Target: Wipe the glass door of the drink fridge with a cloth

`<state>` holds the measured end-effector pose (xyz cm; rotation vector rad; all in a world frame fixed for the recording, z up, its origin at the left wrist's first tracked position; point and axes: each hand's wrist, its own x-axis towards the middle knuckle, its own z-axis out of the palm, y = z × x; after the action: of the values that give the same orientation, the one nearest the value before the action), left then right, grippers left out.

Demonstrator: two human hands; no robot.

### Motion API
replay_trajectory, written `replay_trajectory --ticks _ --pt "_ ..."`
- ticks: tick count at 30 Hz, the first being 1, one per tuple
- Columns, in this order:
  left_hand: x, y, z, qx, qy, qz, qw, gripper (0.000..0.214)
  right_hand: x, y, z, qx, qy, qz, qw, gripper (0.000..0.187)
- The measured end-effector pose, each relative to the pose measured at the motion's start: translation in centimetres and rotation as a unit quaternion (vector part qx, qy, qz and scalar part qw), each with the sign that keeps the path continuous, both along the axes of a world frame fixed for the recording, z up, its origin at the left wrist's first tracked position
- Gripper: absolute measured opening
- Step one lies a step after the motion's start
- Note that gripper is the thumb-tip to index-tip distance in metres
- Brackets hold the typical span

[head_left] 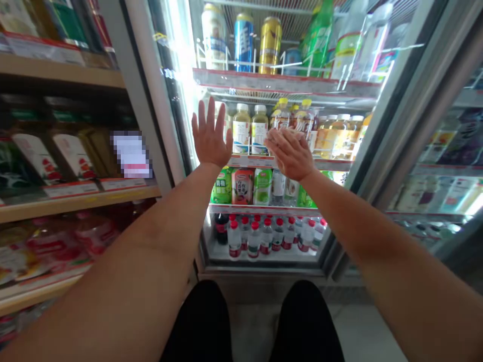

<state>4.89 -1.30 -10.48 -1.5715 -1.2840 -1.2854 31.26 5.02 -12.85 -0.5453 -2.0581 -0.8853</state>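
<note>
My left hand (211, 133) is raised with its fingers spread, holding nothing, in front of the left side of a lit drinks fridge (260, 276). My right hand (292, 155) is also up and holds nothing; its fingers are stretched out side by side. Between the two hands, white-capped bottles (241, 129) with pale labels show on a middle shelf. Behind my right hand are yellow-capped bottles (281, 115), partly covered. I cannot tell whether either hand touches the fridge glass.
Cans (270, 45) and a green bottle (320, 37) stand on the upper shelf. Cartons (242, 186) sit below my hands, with red-capped water bottles (253, 241) at the bottom. Wooden shelving (83, 203) with bottles is at left; a metal door frame (418, 115) rises at right.
</note>
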Motion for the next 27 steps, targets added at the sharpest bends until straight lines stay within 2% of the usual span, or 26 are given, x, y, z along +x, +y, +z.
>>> replay_trajectory --ticks 2,4,6,7,10,12,13,16,18,20,24,25,27 --pt "0.0 0.1 0.0 0.007 0.004 0.003 1.000 0.073 -0.1 -0.1 0.0 0.006 0.059 -0.011 0.998 0.051" --pt "-0.1 0.2 0.0 0.010 0.014 0.022 1.000 0.073 -0.4 -0.2 0.1 0.015 0.173 -0.032 0.984 0.052" --pt "-0.1 0.3 -0.1 0.009 0.019 0.039 0.999 0.072 -0.5 -0.2 0.0 0.020 0.232 -0.047 0.971 0.053" --pt "-0.1 0.3 -0.1 0.008 0.019 0.042 0.999 0.072 -0.5 -0.2 -0.2 0.019 0.221 -0.047 0.974 0.053" --pt "0.0 0.3 -0.1 0.009 0.009 0.022 1.000 0.072 -0.1 -0.2 -0.7 -0.002 0.072 -0.018 0.997 0.050" --pt "0.0 0.3 -0.1 0.006 0.000 -0.003 1.000 0.073 0.1 -0.2 -1.1 -0.016 0.012 0.000 1.000 0.049" --pt "0.0 0.3 -0.1 0.004 -0.002 -0.011 1.000 0.073 0.1 -0.2 -1.2 -0.020 0.020 0.004 1.000 0.049" --pt "-0.2 0.3 -0.2 0.003 0.003 -0.013 1.000 0.072 -0.2 -0.1 -1.4 -0.021 0.145 0.001 0.989 0.052" --pt "-0.3 0.4 -0.3 0.010 0.012 -0.011 1.000 0.071 -0.3 -0.1 -1.6 -0.018 0.192 -0.004 0.981 0.053" --pt "-0.4 0.5 -0.3 0.016 0.017 -0.023 0.999 0.072 -0.2 0.0 -1.8 -0.018 0.139 -0.003 0.990 0.052" --pt "-0.5 0.7 -0.3 0.014 0.022 -0.070 0.997 0.075 0.5 0.1 -2.3 -0.017 -0.051 0.024 0.998 0.051" --pt "-0.5 0.7 -0.3 0.010 0.023 -0.082 0.996 0.075 0.6 0.2 -2.5 -0.015 -0.058 0.026 0.998 0.051" --pt "-0.4 0.6 -0.3 -0.001 0.019 -0.097 0.995 0.076 0.4 0.2 -2.6 -0.011 -0.010 0.015 1.000 0.050"
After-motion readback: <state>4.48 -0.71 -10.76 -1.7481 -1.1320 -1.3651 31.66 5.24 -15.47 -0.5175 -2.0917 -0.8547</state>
